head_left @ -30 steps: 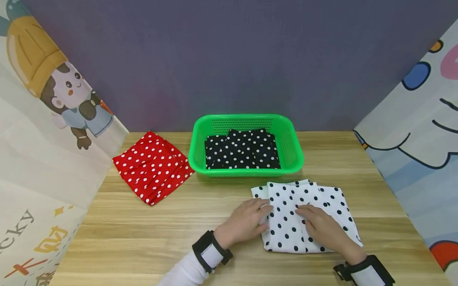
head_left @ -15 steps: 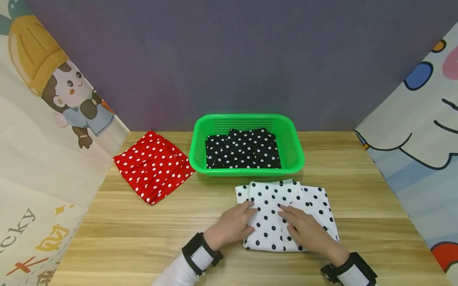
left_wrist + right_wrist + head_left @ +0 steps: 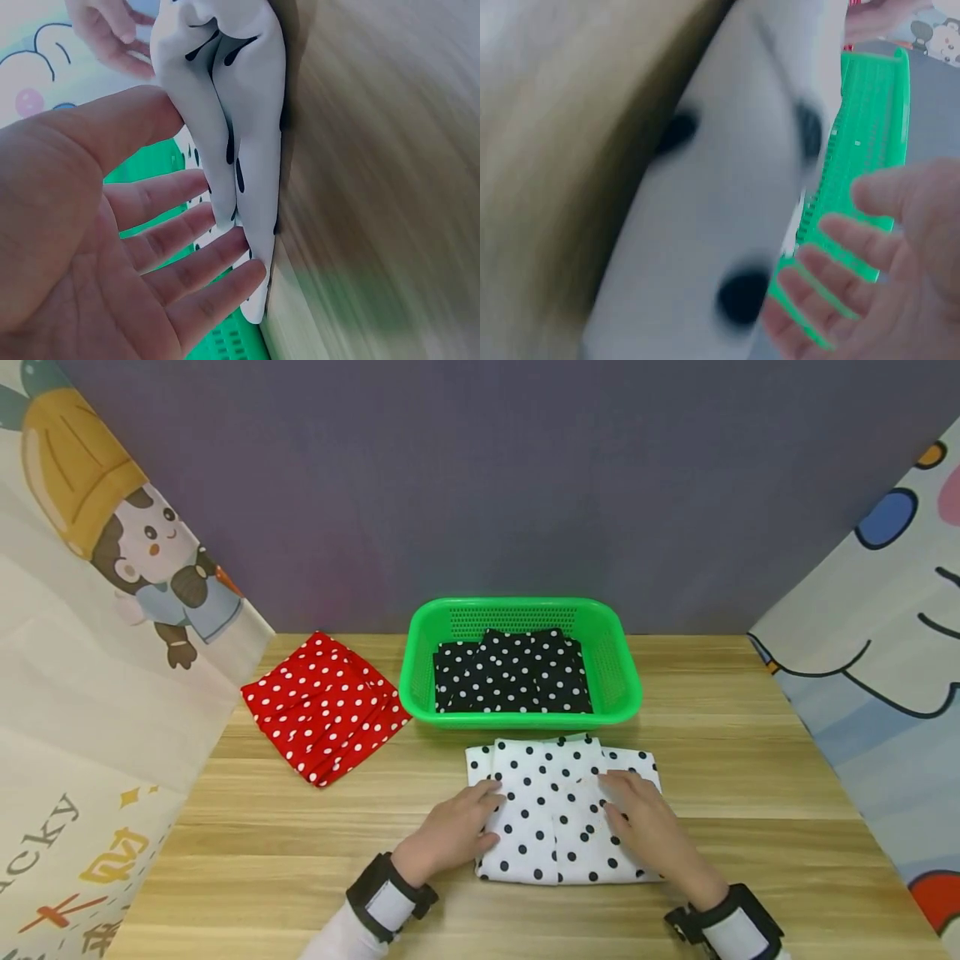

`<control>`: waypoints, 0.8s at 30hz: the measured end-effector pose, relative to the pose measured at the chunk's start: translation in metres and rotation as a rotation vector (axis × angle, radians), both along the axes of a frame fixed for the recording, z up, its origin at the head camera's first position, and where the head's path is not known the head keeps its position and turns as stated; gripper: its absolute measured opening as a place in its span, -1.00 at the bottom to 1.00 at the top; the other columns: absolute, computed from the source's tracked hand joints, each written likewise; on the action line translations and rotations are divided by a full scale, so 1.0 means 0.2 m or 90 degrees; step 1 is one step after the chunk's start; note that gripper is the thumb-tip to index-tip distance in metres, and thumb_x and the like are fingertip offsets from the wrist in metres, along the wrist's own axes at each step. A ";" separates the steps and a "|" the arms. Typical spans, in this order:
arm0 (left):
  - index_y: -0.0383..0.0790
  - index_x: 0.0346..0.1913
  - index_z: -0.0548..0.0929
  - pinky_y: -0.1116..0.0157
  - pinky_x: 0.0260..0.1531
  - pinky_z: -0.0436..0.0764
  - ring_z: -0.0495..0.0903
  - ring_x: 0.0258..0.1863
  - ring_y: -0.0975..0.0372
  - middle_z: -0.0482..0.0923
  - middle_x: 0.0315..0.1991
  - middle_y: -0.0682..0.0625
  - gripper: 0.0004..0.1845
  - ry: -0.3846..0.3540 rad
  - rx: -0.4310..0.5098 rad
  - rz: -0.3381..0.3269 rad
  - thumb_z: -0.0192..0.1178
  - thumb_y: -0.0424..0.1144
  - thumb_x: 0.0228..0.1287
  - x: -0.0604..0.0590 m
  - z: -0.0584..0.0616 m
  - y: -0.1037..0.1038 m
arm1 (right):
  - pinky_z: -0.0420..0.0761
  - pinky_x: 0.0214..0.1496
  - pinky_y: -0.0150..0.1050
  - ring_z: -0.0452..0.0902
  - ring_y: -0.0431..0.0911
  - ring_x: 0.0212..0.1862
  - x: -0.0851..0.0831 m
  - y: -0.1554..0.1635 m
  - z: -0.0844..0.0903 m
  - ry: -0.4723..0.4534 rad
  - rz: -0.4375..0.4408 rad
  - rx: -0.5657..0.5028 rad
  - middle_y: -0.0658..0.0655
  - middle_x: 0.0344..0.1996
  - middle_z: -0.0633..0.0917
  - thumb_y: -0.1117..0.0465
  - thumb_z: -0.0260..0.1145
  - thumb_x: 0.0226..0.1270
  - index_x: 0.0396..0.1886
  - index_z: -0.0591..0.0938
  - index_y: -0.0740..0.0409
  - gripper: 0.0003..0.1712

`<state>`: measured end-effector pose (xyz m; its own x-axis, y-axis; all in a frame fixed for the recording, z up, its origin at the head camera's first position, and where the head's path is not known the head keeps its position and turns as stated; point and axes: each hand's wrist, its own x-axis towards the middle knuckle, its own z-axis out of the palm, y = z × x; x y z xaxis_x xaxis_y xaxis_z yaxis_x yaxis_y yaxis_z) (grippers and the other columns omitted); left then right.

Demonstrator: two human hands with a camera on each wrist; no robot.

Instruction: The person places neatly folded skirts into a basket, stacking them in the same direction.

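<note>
A folded white cloth with black dots (image 3: 528, 814) lies flat on the wooden table, in front of the green basket. At its left edge is my left hand (image 3: 453, 827), fingers extended, with the fingertips right at the fold. The left wrist view shows that hand (image 3: 146, 232) with straight, spread fingers against the layered side of the cloth (image 3: 255, 127). My right hand (image 3: 651, 827) is over the cloth's right part, covering some of it. In the right wrist view its fingers (image 3: 840, 277) are loosely extended and grip nothing.
The green basket (image 3: 520, 721) holds folded black cloth with white dots (image 3: 517, 677) at the back of the table. To its left lies a red cloth with white dots (image 3: 324, 714), one corner close to the basket. A grey wall (image 3: 510, 485) stands behind.
The white cloth has slid left across the table along with both hands. Lately my right hand has shifted toward the cloth's right side. Basket and red cloth stay where they were.
</note>
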<state>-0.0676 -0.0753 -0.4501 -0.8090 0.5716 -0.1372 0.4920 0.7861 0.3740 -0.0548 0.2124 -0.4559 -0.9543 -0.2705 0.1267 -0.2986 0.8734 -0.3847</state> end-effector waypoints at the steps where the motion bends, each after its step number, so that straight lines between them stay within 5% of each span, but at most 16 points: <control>1: -0.20 0.22 0.43 0.16 0.11 0.45 0.30 0.27 0.10 0.23 0.32 -0.09 -0.44 -0.002 0.001 0.004 0.22 -0.10 0.16 0.00 0.00 -0.02 | 0.43 0.09 0.12 0.38 0.20 0.12 0.00 0.01 0.00 -0.005 -0.020 -0.002 0.32 0.09 0.46 0.25 0.21 0.23 0.14 0.46 0.26 -0.54; 8: -0.23 0.21 0.43 0.15 0.12 0.44 0.30 0.27 0.09 0.24 0.31 -0.10 -0.45 0.000 0.005 0.029 0.24 -0.17 0.13 0.00 0.02 -0.11 | 0.40 0.05 0.22 0.32 0.34 0.11 -0.02 0.03 -0.01 -0.079 -0.106 0.011 0.47 0.08 0.41 0.20 0.17 0.26 0.18 0.39 0.37 -0.47; 24: -0.26 0.17 0.46 0.13 0.15 0.40 0.31 0.26 0.05 0.27 0.30 -0.13 -0.47 0.034 0.015 0.066 0.25 -0.26 0.09 0.03 0.01 -0.22 | 0.42 0.08 0.16 0.31 0.28 0.14 -0.02 -0.09 -0.06 -0.083 -0.095 0.047 0.41 0.13 0.38 0.14 0.23 0.23 0.17 0.42 0.36 -0.43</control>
<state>-0.0623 -0.1199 -0.4477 -0.8699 0.4867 -0.0795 0.4281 0.8253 0.3684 -0.0596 0.1935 -0.4687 -0.9916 -0.1285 -0.0148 -0.1156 0.9313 -0.3454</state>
